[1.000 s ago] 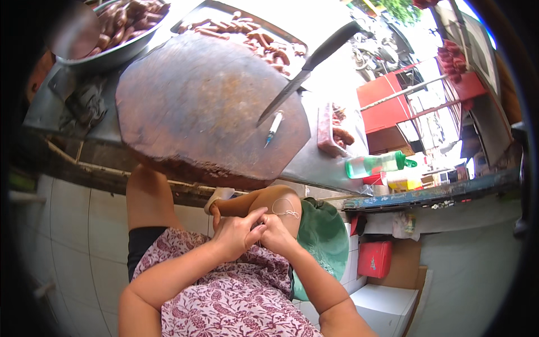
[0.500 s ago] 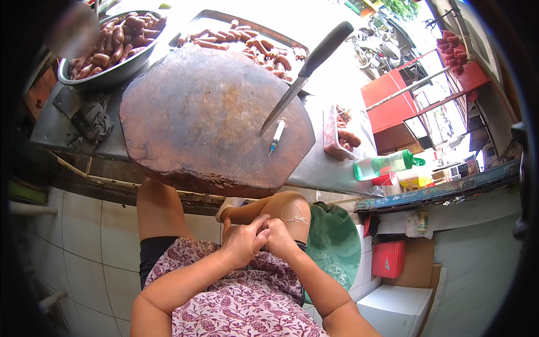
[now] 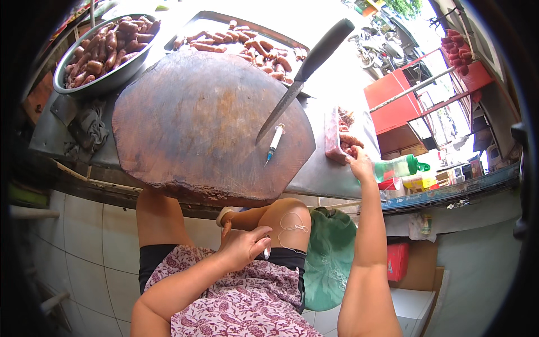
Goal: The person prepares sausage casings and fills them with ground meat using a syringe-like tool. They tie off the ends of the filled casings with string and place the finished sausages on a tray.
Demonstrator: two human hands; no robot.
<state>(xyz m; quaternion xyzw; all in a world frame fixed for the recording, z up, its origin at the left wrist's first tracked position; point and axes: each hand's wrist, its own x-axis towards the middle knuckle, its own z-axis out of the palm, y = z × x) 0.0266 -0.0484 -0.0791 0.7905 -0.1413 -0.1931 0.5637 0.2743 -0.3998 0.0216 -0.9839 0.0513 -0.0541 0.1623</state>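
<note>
Over my lap, my left hand [image 3: 245, 247] is closed, with a small shiny whitish thing [image 3: 266, 247] showing between thumb and fingers; its kind is unclear. To the right, my right hand [image 3: 361, 164] reaches the near corner of a pale plastic tray [image 3: 332, 135] holding sausage and meat pieces [image 3: 347, 132]. Its fingers curl together at the nearest piece, and what they pinch is partly hidden. A loop of white string [image 3: 295, 227] lies on my right knee. On the thick wooden chopping block [image 3: 196, 118] lie a syringe [image 3: 274, 145] with a needle and a black-handled knife [image 3: 303, 78], its blade slanting across the block.
A metal basin [image 3: 106, 78] heaped with sausages stands at the far left, by a dark rag [image 3: 92, 126]. Behind the block lies a tray of sausages [image 3: 255, 48]. A green-capped bottle [image 3: 396, 167] is beside my right wrist. A green cloth-covered seat [image 3: 328, 264] stands right of my knee.
My right hand has left my left hand over the lap and stretched forward right to the plastic tray. The left hand has stayed near its place, and the whitish thing in it now shows.
</note>
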